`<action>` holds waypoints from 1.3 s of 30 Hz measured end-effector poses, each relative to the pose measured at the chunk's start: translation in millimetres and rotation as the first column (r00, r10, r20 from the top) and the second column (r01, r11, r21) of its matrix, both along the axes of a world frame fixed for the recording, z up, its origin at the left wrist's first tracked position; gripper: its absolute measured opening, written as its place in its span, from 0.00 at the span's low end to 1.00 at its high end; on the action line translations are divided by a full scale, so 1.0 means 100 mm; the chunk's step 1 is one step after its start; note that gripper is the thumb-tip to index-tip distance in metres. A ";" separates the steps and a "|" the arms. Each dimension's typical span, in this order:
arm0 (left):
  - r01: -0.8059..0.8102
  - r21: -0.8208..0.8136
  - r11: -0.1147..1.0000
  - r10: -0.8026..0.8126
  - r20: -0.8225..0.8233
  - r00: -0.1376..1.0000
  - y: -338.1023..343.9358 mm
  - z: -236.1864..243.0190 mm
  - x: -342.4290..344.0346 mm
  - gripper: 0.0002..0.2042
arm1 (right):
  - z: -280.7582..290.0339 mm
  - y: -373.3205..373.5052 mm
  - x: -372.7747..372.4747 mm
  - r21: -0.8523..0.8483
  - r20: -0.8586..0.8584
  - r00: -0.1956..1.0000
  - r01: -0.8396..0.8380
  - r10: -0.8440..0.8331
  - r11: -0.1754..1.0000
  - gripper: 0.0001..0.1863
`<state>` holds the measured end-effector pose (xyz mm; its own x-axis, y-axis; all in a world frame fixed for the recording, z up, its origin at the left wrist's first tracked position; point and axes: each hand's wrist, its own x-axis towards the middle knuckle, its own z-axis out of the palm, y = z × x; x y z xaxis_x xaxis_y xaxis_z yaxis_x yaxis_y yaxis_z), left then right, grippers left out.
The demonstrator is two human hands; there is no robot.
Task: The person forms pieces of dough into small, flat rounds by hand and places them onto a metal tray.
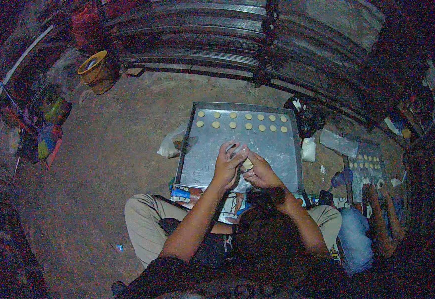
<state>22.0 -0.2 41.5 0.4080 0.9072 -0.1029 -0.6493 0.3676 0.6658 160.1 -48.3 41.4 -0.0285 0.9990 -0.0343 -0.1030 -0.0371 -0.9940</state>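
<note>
One pale dough piece (248,164) grasped in right hand (261,173), above tray (197,159); left hand (226,167) curled against right, own contents unclear. Beyond, fourteen discs (248,126) laid in two rows, far part only: work looks partway.

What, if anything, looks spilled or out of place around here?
A small blue scrap lies by itself on the floor left of your left leg, like stray litter. Whitish patches mark the floor right of the tray, perhaps spilled powder. The dough rounds sit in two tidy rows, nothing odd there.
</note>
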 end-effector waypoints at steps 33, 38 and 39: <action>0.028 0.049 0.998 -0.030 0.035 0.999 0.00 -0.01 -0.07 0.31 | 0.42 -0.25 -0.02 -0.079 -0.201 0.961 -0.209 0.190 0.975 0.25; 0.090 0.064 0.994 -0.095 0.078 0.992 0.05 -0.06 -0.07 0.30 | 0.69 -0.24 -0.13 -0.221 -0.332 0.942 -0.126 0.047 0.967 0.21; 0.091 0.062 0.994 -0.096 0.093 0.991 0.05 -0.06 -0.07 0.30 | 0.63 -0.22 -0.11 -0.248 -0.339 0.940 -0.122 0.032 0.961 0.20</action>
